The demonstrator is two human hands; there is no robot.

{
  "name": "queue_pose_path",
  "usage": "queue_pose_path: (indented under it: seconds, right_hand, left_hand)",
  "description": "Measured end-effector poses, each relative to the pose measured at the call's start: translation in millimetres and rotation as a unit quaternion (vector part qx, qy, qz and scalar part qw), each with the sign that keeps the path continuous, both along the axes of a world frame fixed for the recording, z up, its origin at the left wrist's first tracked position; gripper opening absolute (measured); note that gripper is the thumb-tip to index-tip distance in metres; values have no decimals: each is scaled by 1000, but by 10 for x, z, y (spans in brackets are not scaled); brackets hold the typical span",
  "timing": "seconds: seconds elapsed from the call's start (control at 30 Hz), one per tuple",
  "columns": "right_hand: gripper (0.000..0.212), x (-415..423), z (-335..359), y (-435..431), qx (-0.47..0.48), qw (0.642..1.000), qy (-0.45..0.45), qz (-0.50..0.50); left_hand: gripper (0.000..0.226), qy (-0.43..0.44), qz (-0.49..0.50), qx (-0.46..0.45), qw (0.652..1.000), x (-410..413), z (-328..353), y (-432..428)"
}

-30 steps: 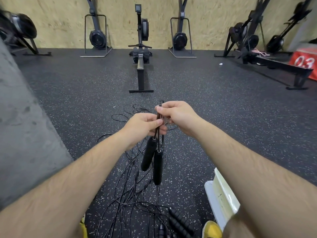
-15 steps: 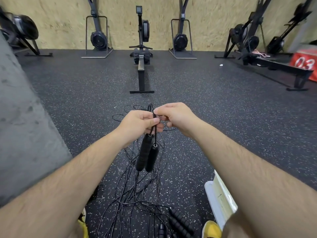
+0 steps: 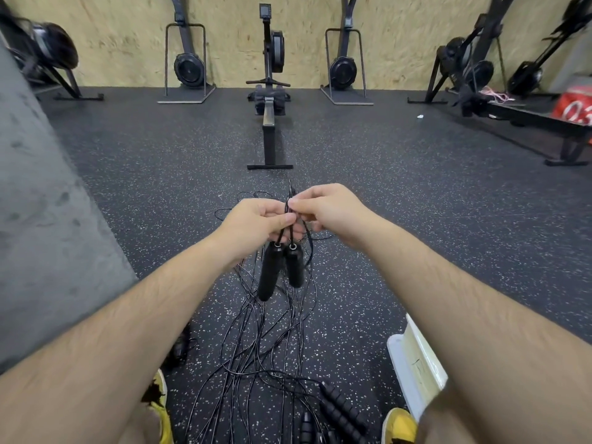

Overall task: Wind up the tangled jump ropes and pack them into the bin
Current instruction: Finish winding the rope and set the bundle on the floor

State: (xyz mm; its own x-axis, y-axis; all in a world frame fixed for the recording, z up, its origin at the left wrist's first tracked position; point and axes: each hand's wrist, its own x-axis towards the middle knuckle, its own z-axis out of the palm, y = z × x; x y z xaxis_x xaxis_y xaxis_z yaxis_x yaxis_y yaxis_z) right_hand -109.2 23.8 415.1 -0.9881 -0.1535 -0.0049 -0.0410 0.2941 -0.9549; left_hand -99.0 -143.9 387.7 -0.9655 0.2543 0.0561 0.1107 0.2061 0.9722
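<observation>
Above the gym floor (image 3: pixel 416 235) we pinch one rope's cord (image 3: pixel 290 200) in our curled left hand (image 3: pixel 256 225) and right hand (image 3: pixel 330 213), likely so its two handles (image 3: pixel 272 274) hang free of the tangle (image 3: pixel 256 347) below, with the bin (image 3: pixel 416 370) low on our right

Floor (image 3: pixel 400 203): matt black speckled rubber. Far wall (image 3: pixel 112 33): rough chipboard. Rope handles (image 3: pixel 272 270): matt black; cords (image 3: pixel 243 341) thin, glossy. Left wall (image 3: pixel 38 219): rough grey concrete.

I get soft, even indoor light and faint shadows; edges bend wide-angle, and the far-left machine (image 3: pixel 41 56) blurs.
</observation>
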Motion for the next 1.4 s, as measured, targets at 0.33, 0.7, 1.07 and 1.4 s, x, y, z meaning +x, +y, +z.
queue_pose_path:
  seconds: [0.33,0.7,1.07,1.4]
  right_hand:
    - [17,20,18,-122,-26,999,1,-34]
    - [129,384,-285,-359,245,966,80,1]
    - [48,299,-241,-290,385,906,174,-36]
    - [44,282,-97,-261,448,859,232,88]
  left_hand:
    - [12,16,31,26,999,33,45,-19]
    - [18,-48,154,225,961,19,199,-81]
    - [46,142,226,-341,902,23,168,-318]
    - [57,219,-32,-413,884,129,137,-257]
